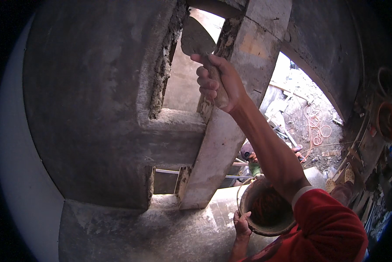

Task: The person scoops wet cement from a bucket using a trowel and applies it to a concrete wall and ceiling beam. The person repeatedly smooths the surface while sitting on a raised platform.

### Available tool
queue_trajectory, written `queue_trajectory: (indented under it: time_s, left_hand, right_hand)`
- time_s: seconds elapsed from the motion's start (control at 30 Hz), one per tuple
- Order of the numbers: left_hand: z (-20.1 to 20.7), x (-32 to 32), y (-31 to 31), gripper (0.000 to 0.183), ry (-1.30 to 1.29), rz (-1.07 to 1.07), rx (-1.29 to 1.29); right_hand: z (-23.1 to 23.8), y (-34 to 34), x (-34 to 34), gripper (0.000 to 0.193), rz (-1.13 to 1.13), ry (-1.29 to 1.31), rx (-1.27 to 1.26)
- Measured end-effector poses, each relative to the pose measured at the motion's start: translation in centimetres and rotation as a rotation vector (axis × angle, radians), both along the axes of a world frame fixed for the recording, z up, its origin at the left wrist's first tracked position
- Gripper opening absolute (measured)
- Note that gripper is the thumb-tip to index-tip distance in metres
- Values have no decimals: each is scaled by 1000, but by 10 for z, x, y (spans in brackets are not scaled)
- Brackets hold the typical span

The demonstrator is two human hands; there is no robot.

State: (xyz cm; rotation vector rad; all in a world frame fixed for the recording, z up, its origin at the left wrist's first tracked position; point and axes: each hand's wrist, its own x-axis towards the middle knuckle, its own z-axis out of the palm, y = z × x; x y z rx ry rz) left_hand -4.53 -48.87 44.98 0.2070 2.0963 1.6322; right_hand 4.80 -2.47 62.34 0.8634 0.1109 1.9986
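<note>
My right hand [220,81], raised at the upper middle, is wrapped round the handle of a trowel [197,38]. Its grey, mortar-stained blade points up in front of a window-like opening [185,87] in the wall. Rough mortar [159,87] lines the left edge of that opening, and a pale vertical board [224,126] stands to its right. Low down, my left hand [243,223] grips the rim of a dark bucket [265,232] at its left side. The bucket's inside is shadowed, with reddish-brown streaks; whether it holds mortar I cannot tell.
A smaller opening [165,183] sits below the first in the grey plastered wall [91,109]. Beyond the board, on lower ground, are a person in a cap [247,151] and a coiled orange hose [316,126]. An orange bucket [386,121] and planks stand at the far right.
</note>
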Motion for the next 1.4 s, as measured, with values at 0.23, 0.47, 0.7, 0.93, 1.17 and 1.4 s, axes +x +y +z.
queue_trajectory:
  time_s: [0.23, 0.47, 0.7, 0.93, 1.17, 1.4]
  left_hand:
    - [-10, -10, -7, 24, -11, -33, 40]
    - [-9, -8, -1, 25, 15, -54, -1]
    - [-4, -3, 6, 25, 5, -87, -11]
    - [-2, -7, 19, 24, -16, -84, 61]
    - [-3, -4, 70, 25, -49, -141, 89]
    - [-21, 1, 112, 27, -187, -147, 209]
  right_hand:
    - [-7, -21, 14, 45, -129, -160, 19]
    - [-26, -57, 39, 51, -254, -507, -105]
    - [-27, -85, 60, 54, -395, -642, -232]
    - [-107, -130, 101, 60, -847, -1056, -165]
    - [-223, -229, 173, 26, -843, -1660, 860]
    - [-187, -184, 217, 19, -788, -1955, 1396]
